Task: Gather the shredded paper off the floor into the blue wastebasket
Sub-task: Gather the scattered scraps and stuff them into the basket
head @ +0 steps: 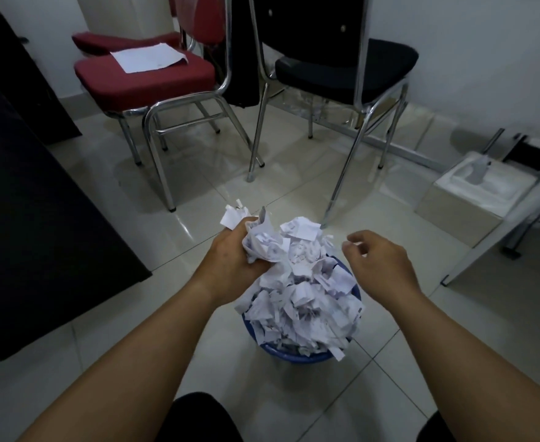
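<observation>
Shredded paper (303, 298) is seen heaped well above the rim of the blue wastebasket (294, 357), which stands on the tiled floor (198, 193) just in front of the person. A crumpled wad of shreds (262, 244) is gripped in the left hand (230, 253), fingers curled round it, and is held against the far left side of the heap, above the basket's edge. The right hand (380, 260) is held just beside the heap on the other side, its fingers loosely curled and nothing visibly held in them. The step in hand is judged to be the delivery of a handful onto a basket that is already overfull. The gathering appears close to done, since no loose shreds are made out on the tiles near the basket. For the next move, the wad would need to be released over the middle of the pile and pressed down, probably with both palms. Strips at the near rim are hanging over the side and could be knocked to the floor. Behind the basket, a red chair (144, 74) bearing a flat white sheet (149, 57) and a black chair (345, 65) are set side by side. Something pale under the black chair is too blurred to be identified. A white box (472, 199) is seen at right, dark furniture (39, 218) at left.
</observation>
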